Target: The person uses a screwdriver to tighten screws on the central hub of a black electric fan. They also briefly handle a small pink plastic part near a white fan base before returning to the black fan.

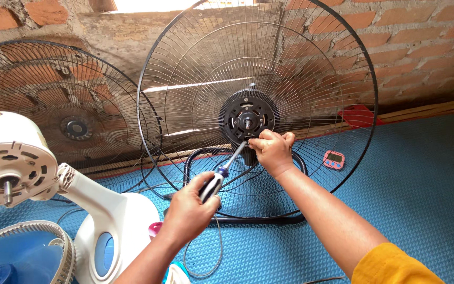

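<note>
Here, the left hand grips a screwdriver, its tip at the guard hub. The right hand pinches the shaft by the hub.

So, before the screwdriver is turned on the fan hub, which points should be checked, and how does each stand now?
1. Screwdriver gripped: ok, the left hand is closed around its handle.
2. Tip seated on a screw: cannot tell, the tip reaches the lower edge of the black hub, but the right hand hides the contact.
3. Fan grille steadied: ok, it stands upright and the right hand is at the hub.
4. Cable clear of the hands: ok, it lies on the blue mat below them.
5. Fan unplugged: cannot tell, no plug is in view.
6. Pink timer out of the way: ok, it lies behind the grille.
</note>
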